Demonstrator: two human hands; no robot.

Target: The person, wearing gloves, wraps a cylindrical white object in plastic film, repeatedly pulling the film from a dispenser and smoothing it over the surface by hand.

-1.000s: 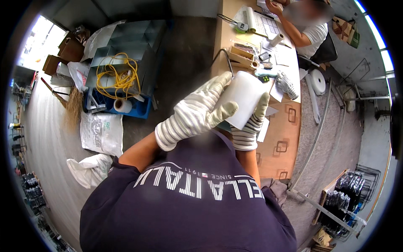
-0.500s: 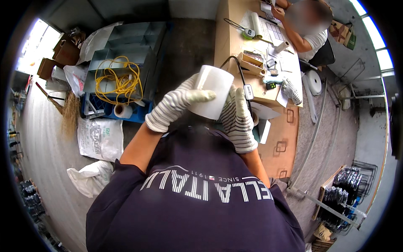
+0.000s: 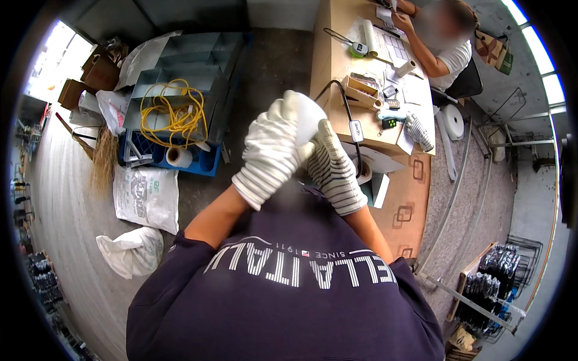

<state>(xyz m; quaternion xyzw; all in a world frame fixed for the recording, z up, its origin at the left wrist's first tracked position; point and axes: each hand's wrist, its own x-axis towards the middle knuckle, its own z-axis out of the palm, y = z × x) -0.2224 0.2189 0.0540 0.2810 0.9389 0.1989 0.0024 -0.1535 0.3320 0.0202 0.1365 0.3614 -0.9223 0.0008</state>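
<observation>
Between my two gloved hands, in front of my chest, is a smooth white roll (image 3: pixel 310 115) that looks like wrapping film. My left hand (image 3: pixel 272 147), in a white and grey striped knit glove, wraps over its left side with the fingers bent. Much of the roll is hidden behind that hand. My right hand (image 3: pixel 333 168), in a matching glove, grips it from the right and below, thumb up along its edge. Whether either hand has hold of a loose film end cannot be made out.
A wooden desk (image 3: pixel 337 63) at the upper right holds papers, a tape measure (image 3: pixel 359 49) and a spare glove (image 3: pixel 418 131); a person (image 3: pixel 445 60) sits behind it. At left, yellow cable (image 3: pixel 174 114) lies on metal trays, near a blue crate (image 3: pixel 208 161) and white sacks (image 3: pixel 146 195).
My left hand has turned and come over the roll toward the right, covering more of it. The roll has tilted. My right hand stays close to where it was.
</observation>
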